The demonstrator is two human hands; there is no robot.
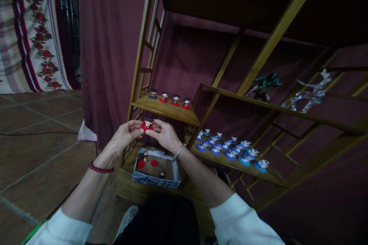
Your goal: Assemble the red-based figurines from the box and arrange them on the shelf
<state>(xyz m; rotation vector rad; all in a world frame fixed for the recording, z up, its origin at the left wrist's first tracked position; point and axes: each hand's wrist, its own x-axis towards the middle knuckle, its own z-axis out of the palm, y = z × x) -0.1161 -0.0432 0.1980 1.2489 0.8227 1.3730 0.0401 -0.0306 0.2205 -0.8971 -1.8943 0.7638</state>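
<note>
Both my hands grip one small figurine [148, 122] with black hair and a red round base. My left hand [127, 134] pinches its left side, and my right hand [165, 133] pinches the right. It is held upright in front of the upper left shelf [161, 110]. A row of similar figurines [175, 100] stands on that shelf, most on red bases and one on a dark base. Below my hands sits an open cardboard box [156, 182]. Inside lie several small figurines [145, 155] and red round pieces [154, 163].
Many blue-based figurines [230, 154] crowd the lower right shelf. Higher up stand a clear deer ornament [309, 93] and a dark green ornament [266, 84]. The wooden frame's slanted posts [258, 61] divide the shelves. A dark red curtain [110, 53] hangs at left.
</note>
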